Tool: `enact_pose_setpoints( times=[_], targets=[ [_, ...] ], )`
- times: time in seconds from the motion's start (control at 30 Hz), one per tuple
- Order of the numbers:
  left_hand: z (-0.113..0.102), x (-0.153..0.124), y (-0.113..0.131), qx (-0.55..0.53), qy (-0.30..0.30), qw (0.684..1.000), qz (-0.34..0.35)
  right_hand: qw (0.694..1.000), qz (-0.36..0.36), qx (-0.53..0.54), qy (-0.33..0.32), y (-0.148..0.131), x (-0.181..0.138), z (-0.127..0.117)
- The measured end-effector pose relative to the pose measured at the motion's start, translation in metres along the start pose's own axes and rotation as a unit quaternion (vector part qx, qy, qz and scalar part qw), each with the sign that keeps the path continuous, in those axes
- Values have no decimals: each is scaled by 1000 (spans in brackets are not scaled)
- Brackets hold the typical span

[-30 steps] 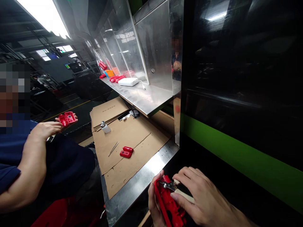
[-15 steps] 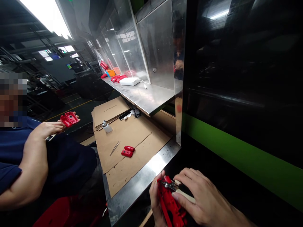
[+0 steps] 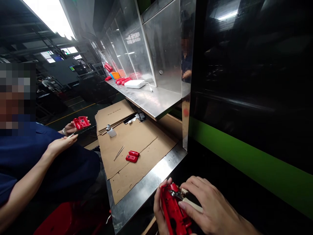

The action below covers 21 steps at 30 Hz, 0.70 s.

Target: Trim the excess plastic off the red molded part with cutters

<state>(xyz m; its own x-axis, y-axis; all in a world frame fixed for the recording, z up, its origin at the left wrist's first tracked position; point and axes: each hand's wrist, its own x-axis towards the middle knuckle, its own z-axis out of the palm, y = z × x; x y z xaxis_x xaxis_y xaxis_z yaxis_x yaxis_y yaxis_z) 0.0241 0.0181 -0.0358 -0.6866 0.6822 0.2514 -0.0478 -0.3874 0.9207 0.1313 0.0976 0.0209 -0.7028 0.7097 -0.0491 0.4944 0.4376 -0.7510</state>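
Head view: left hand (image 3: 158,213) grips red housing (image 3: 174,212); right hand (image 3: 210,209) pinches cream-handled tool (image 3: 189,203) atop it.

A red plastic housing (image 3: 174,210) stands on edge at the bottom, a cream-handled tool (image 3: 189,201), possibly a blade, lying against it.

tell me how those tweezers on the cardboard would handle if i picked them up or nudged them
The tweezers look thin and metallic, so probably light and stiff, with springy arms. Lying flat on the cardboard, they would likely slide rather than roll when nudged. Their low, slim profile may make them fiddly to lift, and the shiny finish hints at a slippery grip.
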Motion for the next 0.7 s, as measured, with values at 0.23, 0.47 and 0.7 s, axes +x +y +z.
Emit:
enact_pose_setpoints(
  times=[0.23,0.47,0.7],
  targets=[
    [-16,4,-2,-70,81,988,-111,1000,-19,10,23,-3,-1,-4],
    [-8,2,4,-115,40,992,-24,999,-23,17,28,-6,1,-4],
    [-5,4,7,-87,48,994,-49,999,-22,12,27,-2,3,-4]
  ],
)
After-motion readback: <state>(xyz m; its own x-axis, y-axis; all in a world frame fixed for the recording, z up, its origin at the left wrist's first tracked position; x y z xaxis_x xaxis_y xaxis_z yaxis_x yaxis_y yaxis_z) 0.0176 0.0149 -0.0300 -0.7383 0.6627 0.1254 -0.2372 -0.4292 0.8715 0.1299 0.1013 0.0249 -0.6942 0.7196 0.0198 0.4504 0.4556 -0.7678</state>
